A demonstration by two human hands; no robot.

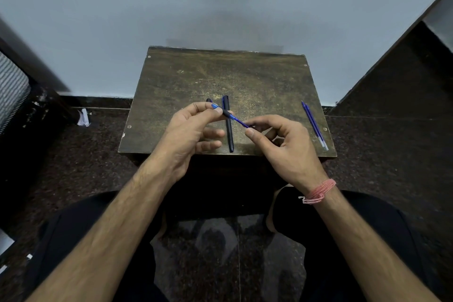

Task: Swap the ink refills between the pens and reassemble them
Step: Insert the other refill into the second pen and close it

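A short pen section [224,113], dark with a blue tip at its far-left end, hangs above the middle of the small table [171,76], with a thin blue refill [239,121] sticking out of its near-right end. The left hand [188,130] pinches the section between thumb and forefinger; its other fingers lie loosely extended beneath. The right hand [282,140] pinches the free end of the refill between thumb and forefinger, the remaining fingers curled.

The step appears to be drawing the refill out of, or feeding it into, this section; which of the two cannot be told. Either way, it should go best if the refill is kept in line with the section's bore, the pinch stays close to the opening so the thin tube does not bow, and the motion is straight, without twisting.

Directly beneath the hands a black pen barrel [228,125] lies on the table, running from mid-table toward the near edge. A second dark piece [208,100] peeks out just beyond the left fingers. Two blue refills [315,125] lie side by side along the right edge, well apart from the hands. A pink thread band [318,191] circles the right wrist.
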